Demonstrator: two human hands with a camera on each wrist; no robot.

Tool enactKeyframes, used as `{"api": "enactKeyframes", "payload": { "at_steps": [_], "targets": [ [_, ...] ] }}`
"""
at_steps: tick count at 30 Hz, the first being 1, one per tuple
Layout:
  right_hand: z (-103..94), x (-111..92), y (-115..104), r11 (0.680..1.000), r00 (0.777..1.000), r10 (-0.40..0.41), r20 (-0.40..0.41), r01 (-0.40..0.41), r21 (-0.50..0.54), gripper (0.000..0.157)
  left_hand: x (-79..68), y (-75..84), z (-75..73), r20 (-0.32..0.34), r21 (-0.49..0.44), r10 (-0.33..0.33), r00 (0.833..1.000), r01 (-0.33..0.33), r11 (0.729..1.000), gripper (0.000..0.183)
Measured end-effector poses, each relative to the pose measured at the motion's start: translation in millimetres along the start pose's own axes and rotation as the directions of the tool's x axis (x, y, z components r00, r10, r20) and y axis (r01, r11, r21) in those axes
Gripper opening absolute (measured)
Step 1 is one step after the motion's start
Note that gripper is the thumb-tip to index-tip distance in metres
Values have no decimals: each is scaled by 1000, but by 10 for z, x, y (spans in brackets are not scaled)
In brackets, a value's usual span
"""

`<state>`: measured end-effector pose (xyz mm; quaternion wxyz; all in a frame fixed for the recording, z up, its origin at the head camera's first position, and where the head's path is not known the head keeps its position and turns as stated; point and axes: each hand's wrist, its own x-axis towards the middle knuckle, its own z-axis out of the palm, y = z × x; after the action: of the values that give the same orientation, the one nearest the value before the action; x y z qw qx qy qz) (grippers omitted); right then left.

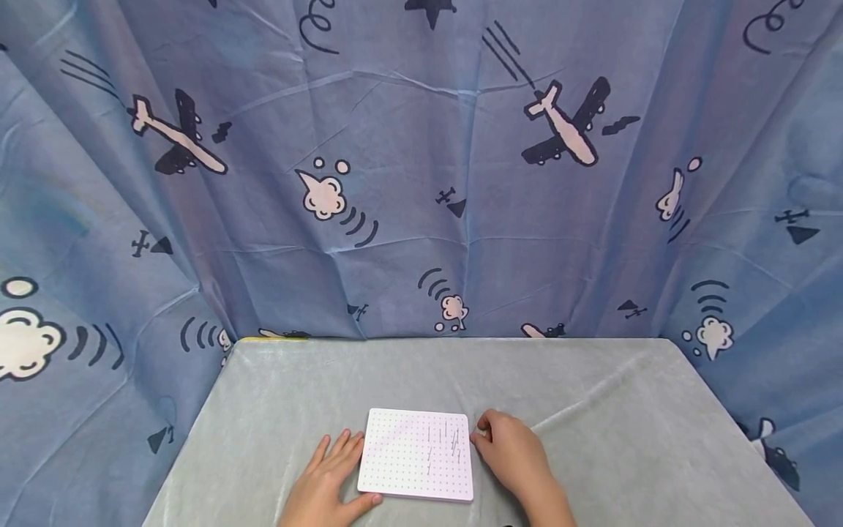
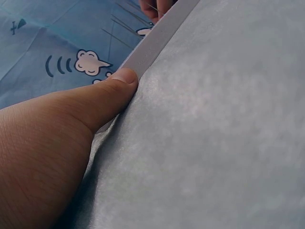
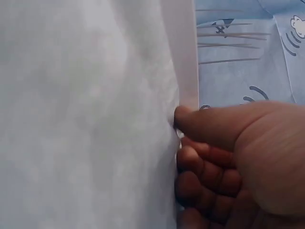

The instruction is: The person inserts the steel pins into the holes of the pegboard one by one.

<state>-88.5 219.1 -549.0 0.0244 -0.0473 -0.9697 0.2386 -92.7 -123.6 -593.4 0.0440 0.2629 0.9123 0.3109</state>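
A white board [image 1: 395,460] with a grid of small holes lies on the grey cloth. Several thin needle-like pins [image 1: 454,443] stand in its right part. My left hand [image 1: 327,479] rests at the board's left side with fingers spread and fairly straight. Its thumb [image 2: 125,76] presses the board's near edge in the left wrist view. On the other side, my right hand [image 1: 515,450] is just beside the board's right edge, fingers curled and fingertips [image 3: 188,157] down at the cloth. Nothing shows between its thumb and fingers, though part of the fingertips is hidden.
Grey cloth [image 1: 619,439] with a few creases covers the table. A blue curtain [image 1: 408,146] printed with planes and clouds hangs behind it and along both sides. A yellow strip [image 1: 273,339] shows at the table's far left edge.
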Motion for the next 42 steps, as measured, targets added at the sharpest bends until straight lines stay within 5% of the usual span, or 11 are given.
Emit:
{"api": "enactKeyframes", "payload": {
  "at_steps": [19,29,34,39,42],
  "targets": [
    [32,-8,22,989,991,-60,-124,42,-143,8,3,-14,12,1,-5,-3,1000,3,1000,103],
    [-4,2,38,999,996,-3,-88,0,-33,24,4,-17,5,-7,3,2,1000,-2,1000,102],
    [-25,-2,64,999,995,49,-83,-47,28,18,4,-23,9,-2,21,6,1000,-6,1000,104],
    [-60,28,58,978,988,107,-109,-85,191,11,-6,-31,5,5,-2,0,1000,0,1000,104],
    [-76,50,40,940,986,121,-116,-76,333,13,2,-39,1,7,-17,-4,1000,4,1000,104]
  ]
}}
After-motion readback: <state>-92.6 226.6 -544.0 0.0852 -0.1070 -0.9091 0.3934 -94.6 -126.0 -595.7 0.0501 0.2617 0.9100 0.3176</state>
